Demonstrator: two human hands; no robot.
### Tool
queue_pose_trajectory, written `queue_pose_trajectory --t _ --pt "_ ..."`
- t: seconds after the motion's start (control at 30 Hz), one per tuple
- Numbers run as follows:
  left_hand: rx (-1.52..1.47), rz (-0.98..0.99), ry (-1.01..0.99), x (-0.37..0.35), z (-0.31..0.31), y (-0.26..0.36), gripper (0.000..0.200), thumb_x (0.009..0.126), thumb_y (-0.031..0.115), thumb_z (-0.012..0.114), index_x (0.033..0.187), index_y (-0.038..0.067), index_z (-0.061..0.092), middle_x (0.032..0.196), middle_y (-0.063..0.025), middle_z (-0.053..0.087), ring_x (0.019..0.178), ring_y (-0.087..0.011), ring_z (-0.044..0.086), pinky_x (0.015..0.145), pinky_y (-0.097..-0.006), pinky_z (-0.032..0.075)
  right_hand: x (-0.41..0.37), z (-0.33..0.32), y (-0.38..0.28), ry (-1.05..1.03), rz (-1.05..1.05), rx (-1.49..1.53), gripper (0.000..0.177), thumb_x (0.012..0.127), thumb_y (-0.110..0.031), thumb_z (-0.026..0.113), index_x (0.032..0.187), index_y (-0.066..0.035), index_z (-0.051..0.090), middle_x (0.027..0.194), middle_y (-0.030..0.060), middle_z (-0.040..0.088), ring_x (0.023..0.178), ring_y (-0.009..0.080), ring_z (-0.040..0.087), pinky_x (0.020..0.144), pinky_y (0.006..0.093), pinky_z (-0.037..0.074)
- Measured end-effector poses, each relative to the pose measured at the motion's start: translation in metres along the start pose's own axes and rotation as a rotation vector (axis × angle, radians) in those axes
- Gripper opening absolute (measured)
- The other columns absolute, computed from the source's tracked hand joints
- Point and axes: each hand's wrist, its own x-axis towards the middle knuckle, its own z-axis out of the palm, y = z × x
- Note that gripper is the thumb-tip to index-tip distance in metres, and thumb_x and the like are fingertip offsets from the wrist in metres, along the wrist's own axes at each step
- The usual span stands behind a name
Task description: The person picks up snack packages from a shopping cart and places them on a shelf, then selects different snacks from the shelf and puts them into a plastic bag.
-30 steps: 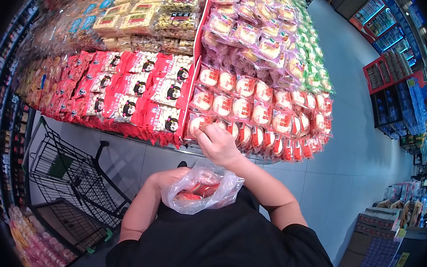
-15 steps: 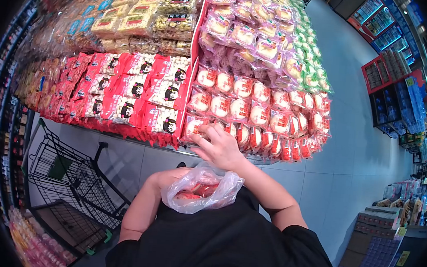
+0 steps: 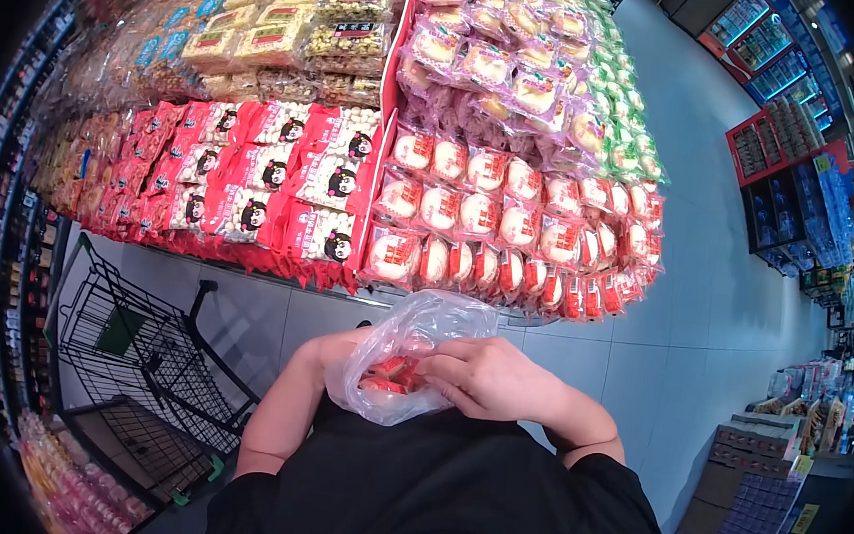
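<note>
A clear plastic bag (image 3: 380, 349) is in front of my chest, its mouth facing up. Inside lie several red-and-white wrapped pastries (image 3: 385, 376). My left hand (image 3: 339, 345) grips the bag from its left side, fingers mostly hidden behind the plastic. At the bag's right side, my right hand (image 3: 484, 377) has its curled fingertips inside the mouth, against the red wrappers; what they pinch, if anything, is hidden. Just beyond the bag, rows of round wrapped pastries (image 3: 439, 208) with red print fill the front of the display.
Red bags of white snacks (image 3: 272, 169) lie left of the red divider (image 3: 391, 83). Purple-wrapped cakes (image 3: 488, 63) are piled farther back. A black wire shopping cart (image 3: 140, 345) stands at lower left. Tiled floor (image 3: 677, 277) runs along the right, with stacked goods (image 3: 746, 483) beyond.
My right hand has come back from the front row of pastries to the bag's mouth. The bag has tilted, and its upper edge now stands higher.
</note>
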Motion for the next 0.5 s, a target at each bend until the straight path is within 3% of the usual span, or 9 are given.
queue_pose_trajectory --t 0.13,0.27,0.33,0.5 --pt "0.105 0.078 -0.080 0.004 -0.006 -0.005 0.041 0.093 0.023 0.070 0.125 0.000 0.058 0.117 -0.0103 0.064 0.101 -0.0144 0.065 0.084 -0.0268 0.055 -0.005 -0.003 -0.002 -0.082 0.053 -0.017 0.026 0.083 -0.005 0.063 0.109 -0.004 0.064 0.101 0.0132 0.068 0.088 0.0342 0.067 0.072 0.0432 0.055" --pt "0.037 0.062 -0.063 0.008 -0.014 -0.014 0.042 0.095 0.016 0.066 0.132 0.000 0.055 0.124 -0.0114 0.062 0.109 -0.0163 0.064 0.092 -0.0298 0.054 -0.009 -0.005 -0.005 -0.096 -0.015 -0.102 0.031 0.081 -0.005 0.064 0.111 -0.004 0.064 0.108 0.0133 0.068 0.097 0.0349 0.066 0.076 0.0435 0.056" --pt "-0.004 0.054 -0.058 0.011 -0.018 -0.017 0.043 0.095 0.013 0.066 0.135 0.000 0.053 0.128 -0.0118 0.061 0.113 -0.0173 0.063 0.096 -0.0308 0.054 -0.009 0.000 -0.005 -0.139 0.101 -0.180 0.033 0.080 -0.007 0.066 0.113 -0.006 0.064 0.114 0.0131 0.067 0.104 0.0356 0.063 0.080 0.0430 0.056" --pt "-0.018 0.087 -0.085 0.011 -0.028 -0.024 0.059 0.088 0.009 0.072 0.141 0.000 0.047 0.135 -0.0133 0.057 0.120 -0.0190 0.060 0.101 -0.0332 0.052 -0.006 0.007 0.002 -0.181 0.172 -0.242 0.032 0.083 -0.012 0.067 0.115 -0.008 0.066 0.111 0.0122 0.068 0.100 0.0346 0.066 0.078 0.0429 0.056"
